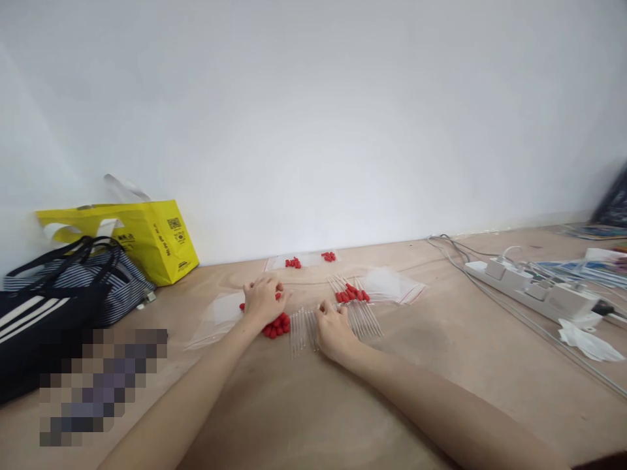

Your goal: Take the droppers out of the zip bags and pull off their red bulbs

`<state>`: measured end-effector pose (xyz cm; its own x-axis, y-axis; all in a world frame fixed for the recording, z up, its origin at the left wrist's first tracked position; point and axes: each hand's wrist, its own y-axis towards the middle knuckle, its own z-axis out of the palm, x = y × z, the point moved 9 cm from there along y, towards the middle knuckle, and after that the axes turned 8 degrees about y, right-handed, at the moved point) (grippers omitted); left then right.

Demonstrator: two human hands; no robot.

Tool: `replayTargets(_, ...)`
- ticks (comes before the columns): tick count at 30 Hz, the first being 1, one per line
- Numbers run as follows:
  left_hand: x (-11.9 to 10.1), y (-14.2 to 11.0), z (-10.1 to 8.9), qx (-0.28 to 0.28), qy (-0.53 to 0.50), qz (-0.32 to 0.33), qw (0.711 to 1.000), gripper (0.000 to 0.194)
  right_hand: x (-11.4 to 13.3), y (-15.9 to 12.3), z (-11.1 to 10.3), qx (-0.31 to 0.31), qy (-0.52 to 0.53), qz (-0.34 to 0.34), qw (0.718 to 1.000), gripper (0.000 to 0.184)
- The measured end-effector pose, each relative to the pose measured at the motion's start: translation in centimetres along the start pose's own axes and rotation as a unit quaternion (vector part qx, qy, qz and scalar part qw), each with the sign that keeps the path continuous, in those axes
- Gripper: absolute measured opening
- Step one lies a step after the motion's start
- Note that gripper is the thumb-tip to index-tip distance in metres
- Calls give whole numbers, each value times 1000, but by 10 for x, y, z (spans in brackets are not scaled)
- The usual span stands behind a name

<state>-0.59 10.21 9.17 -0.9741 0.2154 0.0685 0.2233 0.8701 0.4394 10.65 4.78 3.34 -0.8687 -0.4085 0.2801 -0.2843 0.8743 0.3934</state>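
Note:
My left hand is curled over a pile of small red bulbs, which look like rubber dropper bulbs. One red bulb shows right at its fingertips. Thin clear tubes lie side by side in a row to the right of that pile. Over the middle of this row, my right hand has its fingers bent together; what is between them is hidden. Behind it lie several tubes with red bulbs on their ends, beside clear zip bags.
More red bulbs sit on clear bags by the wall. A plastic bag lies left. A yellow bag and a dark striped bag stand far left. A power strip, cables and a crumpled tissue occupy the right.

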Motion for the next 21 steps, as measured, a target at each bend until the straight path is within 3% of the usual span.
replayTargets(1, -10, -10, -6, -17, -9, 30, 999, 18, 1, -1, 0, 4, -1, -3, 1000, 22)
replayTargets(4, -50, -50, -18, -68, -72, 203, 974, 19, 2, -5, -3, -1, -3, -7, 1000, 20)
replayTargets(8, -66, -80, -10, -66, -91, 251, 961, 50, -15, -13, -25, -76, 14, -11, 997, 21)
replayTargets(11, -77, -82, 4, -23, -75, 278, 957, 66, -36, -28, -49, -125, 56, -74, 988, 25)
replayTargets(14, -91, -79, 10, 14, -69, 323, 944, 66, -58, -45, -60, -92, 50, -147, 984, 54)
replayTargets(17, -104, -77, 10, 23, -66, 370, 926, 55, -78, -54, -61, -63, 4, -159, 985, 82)
replayTargets(21, -111, -76, 10, 15, -53, 408, 911, 44, -89, -49, -53, -58, -31, -159, 985, 98)
